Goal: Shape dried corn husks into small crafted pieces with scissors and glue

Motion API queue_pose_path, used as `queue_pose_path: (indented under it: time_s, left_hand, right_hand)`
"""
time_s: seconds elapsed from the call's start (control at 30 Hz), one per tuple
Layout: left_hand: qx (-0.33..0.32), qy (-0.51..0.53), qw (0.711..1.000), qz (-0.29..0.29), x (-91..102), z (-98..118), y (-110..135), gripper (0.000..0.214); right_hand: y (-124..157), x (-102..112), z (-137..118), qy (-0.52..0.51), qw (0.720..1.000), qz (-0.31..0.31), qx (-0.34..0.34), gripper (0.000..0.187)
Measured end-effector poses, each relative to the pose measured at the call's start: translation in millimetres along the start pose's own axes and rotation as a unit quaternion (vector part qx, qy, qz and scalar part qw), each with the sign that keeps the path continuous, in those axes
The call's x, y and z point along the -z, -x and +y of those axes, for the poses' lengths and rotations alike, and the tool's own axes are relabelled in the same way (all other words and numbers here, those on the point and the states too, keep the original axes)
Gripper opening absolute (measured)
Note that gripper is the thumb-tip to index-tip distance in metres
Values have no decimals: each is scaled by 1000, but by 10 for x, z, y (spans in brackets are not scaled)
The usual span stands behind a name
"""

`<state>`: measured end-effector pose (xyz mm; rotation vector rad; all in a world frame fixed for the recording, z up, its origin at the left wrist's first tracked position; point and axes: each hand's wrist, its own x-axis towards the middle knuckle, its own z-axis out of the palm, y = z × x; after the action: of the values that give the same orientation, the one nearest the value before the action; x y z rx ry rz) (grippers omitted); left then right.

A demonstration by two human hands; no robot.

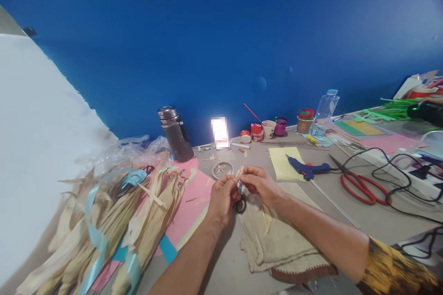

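Note:
My left hand (220,196) and my right hand (260,184) meet above the table, fingertips pinched together. Between them is a small pale strip of dried corn husk (240,172); its lower part is hidden by my fingers. Just below the fingertips shows a pair of small scissors (241,205) with dark handle loops; whether my left hand touches it I cannot tell. Under my right wrist lies a folded beige cloth (287,235) with a brown stitched edge. A roll of tape (222,170) sits just beyond my hands.
Dried corn husks (148,221) with light blue ribbon (92,226) cover the left side. A dark thermos (175,133) stands behind. To the right are a blue glue gun (308,167), red-handled scissors (363,189), a white power strip (404,170) with cables and a plastic bottle (323,113).

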<state>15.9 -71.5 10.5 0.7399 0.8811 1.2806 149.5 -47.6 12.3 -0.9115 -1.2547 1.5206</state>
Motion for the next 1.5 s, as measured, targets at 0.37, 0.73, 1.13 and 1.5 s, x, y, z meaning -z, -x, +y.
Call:
queue_pose_path:
  time_s: [0.37, 0.73, 1.13, 1.5]
  left_hand:
    - [-7, -31, 999, 2, 21, -7, -10, 28]
    - [-27, -61, 998, -12, 34, -63, -39, 26]
    - [-27, -82, 996, 7, 51, -54, -29, 26]
    - [-9, -38, 999, -11, 35, 46, 19, 22]
  right_hand:
    - [-68, 55, 95, -63, 998, 16, 0, 26]
    - [-104, 68, 88, -181, 981, 5, -62, 28]
    - [-31, 32, 11, -40, 998, 38, -14, 24]
    - [-3, 3, -33, 19, 998, 61, 9, 22]
